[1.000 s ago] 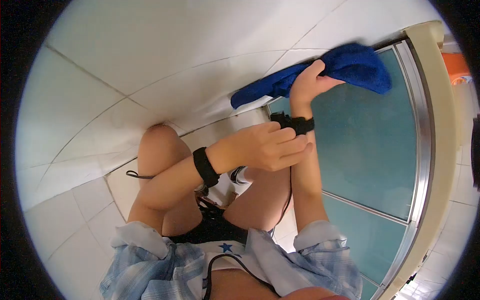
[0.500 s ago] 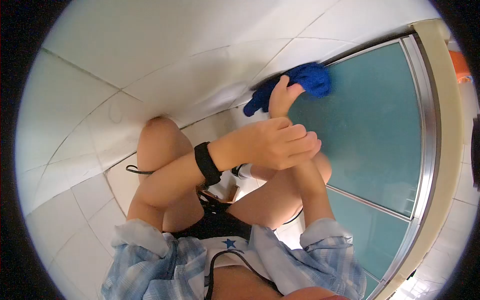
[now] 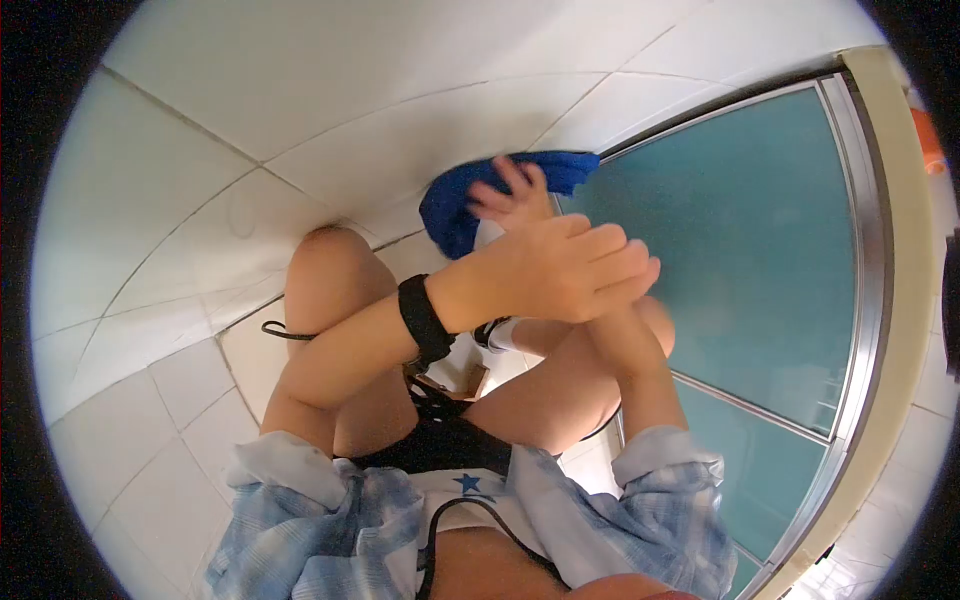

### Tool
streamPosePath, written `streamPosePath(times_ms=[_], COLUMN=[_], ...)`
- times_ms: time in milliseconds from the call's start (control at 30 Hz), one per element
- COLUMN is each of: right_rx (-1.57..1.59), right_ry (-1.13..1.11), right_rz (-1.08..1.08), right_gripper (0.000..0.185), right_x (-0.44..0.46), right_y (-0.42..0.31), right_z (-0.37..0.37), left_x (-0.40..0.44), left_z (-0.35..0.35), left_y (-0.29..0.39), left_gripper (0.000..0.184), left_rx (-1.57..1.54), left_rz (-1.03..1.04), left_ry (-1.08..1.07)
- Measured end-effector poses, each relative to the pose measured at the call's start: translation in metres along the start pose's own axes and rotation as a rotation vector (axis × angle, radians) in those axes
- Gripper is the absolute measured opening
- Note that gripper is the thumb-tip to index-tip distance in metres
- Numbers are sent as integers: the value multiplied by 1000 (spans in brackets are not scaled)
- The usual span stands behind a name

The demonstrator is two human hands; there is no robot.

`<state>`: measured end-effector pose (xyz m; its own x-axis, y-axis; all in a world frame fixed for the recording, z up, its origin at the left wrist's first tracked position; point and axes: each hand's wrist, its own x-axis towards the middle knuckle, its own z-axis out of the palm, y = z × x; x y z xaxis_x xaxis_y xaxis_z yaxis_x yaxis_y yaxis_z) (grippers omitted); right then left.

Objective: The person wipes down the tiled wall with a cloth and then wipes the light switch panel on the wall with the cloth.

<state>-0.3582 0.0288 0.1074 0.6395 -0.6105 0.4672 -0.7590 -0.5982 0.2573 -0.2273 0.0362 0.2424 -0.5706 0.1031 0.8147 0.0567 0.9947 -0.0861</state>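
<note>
My left hand point(image 3: 555, 268) is closed round my right wrist, and its fingers cover the black band there. Beyond it, my right hand point(image 3: 515, 195) has its fingers spread, slightly blurred, over a dark blue cloth point(image 3: 450, 205). The cloth shows on both sides of that hand, beside the tiled wall; no fingers are seen closed on it. Another black band point(image 3: 425, 320) circles my left wrist.
White wall tiles point(image 3: 400, 140) curve across the back and left. A teal panelled door with a metal frame point(image 3: 730, 260) is at the right, inside a cream edge point(image 3: 890, 200). My bent knees are below my hands, and an orange object point(image 3: 929, 140) shows at far right.
The blue cloth and my right hand have moved left, and the right hand's fingers now show spread. My left hand has shifted slightly right and now covers the black band on my right wrist.
</note>
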Motion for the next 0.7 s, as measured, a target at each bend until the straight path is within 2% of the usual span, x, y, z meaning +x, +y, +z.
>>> streamPosePath(times_ms=[67, 167, 267, 400, 500, 600, 667, 700], right_rx=[131, 257, 404, 708, 913, 996, 1220, 1291], right_ry=[-83, -211, -245, -112, -2, 54, 2, 117], right_rz=[50, 65, 155, 436, 659, 731, 1179, 1226], right_gripper=[27, 31, 35, 41, 46, 49, 55, 56], right_x=[-6, -19, -28, -25, -25, -16, -1, -4], right_y=[-18, -18, -14, -15, -13, -3, 11, 16], right_z=[1, 1, 3, 7, -10, -55, -113, -121], left_x=[0, -2, -1, 0, 0, 0, -1, 0], left_z=[8, 14, 11, -1, -4, -14, -19, -23], left_y=[-5, -7, -6, -9, -20, -29, -40, -48], left_gripper=[20, 19, 20, 34, 33, 35, 34, 34], left_rx=[-26, -4, -23, -36, -30, -19, -14, 31], left_rz=[-71, -68, -67, -81, -160, -215, -210, -199], left_ry=[69, 49, 32, -113, 97, 138, 196, 261])
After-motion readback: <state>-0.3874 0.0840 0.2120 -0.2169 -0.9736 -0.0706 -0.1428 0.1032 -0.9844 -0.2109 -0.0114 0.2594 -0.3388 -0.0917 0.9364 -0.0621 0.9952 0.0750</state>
